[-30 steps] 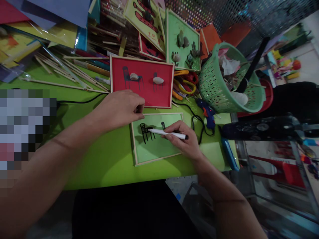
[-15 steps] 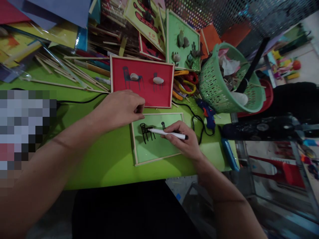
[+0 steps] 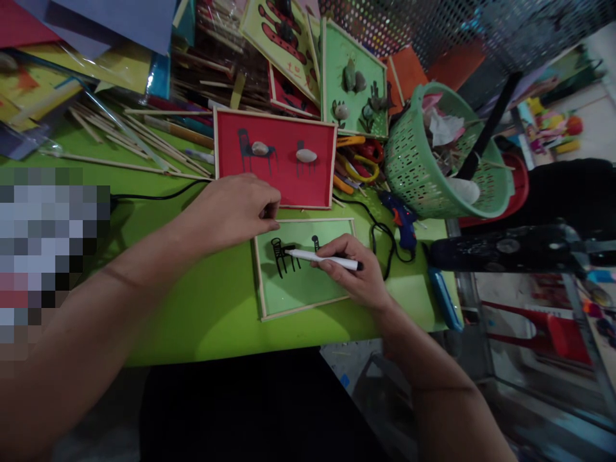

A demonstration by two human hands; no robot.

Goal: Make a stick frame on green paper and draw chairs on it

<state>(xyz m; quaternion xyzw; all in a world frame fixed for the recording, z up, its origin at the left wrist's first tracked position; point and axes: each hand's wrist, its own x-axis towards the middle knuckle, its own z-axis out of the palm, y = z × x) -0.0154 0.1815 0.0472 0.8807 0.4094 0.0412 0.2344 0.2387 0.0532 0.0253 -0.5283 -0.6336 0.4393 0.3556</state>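
Note:
A white marker (image 3: 332, 260) with a black end is pinched in my right hand (image 3: 360, 273). Its tip touches a black chair drawing (image 3: 283, 255) on the light green framed panel (image 3: 298, 295) in front of me. Part of a second small drawing (image 3: 315, 241) shows just above my right fingers. My left hand (image 3: 245, 205), fingers curled in, rests at the panel's upper left corner, its thumb by the wooden edge; what is inside those fingers is hidden. Just beyond lies a red framed panel (image 3: 289, 186) with two chair drawings and a pebble on each.
A green basket (image 3: 409, 154) holding scraps stands at the right, near a blue glue gun (image 3: 404, 224) with a black cord. Scissors (image 3: 363, 167), thin wooden sticks (image 3: 129, 141) and a green panel with stones (image 3: 332, 77) lie behind. A black bar (image 3: 500, 247) juts in from the right.
Almost nothing differs. Both hands and the marker stay in the same place, with the tip still at the drawn chair's seat.

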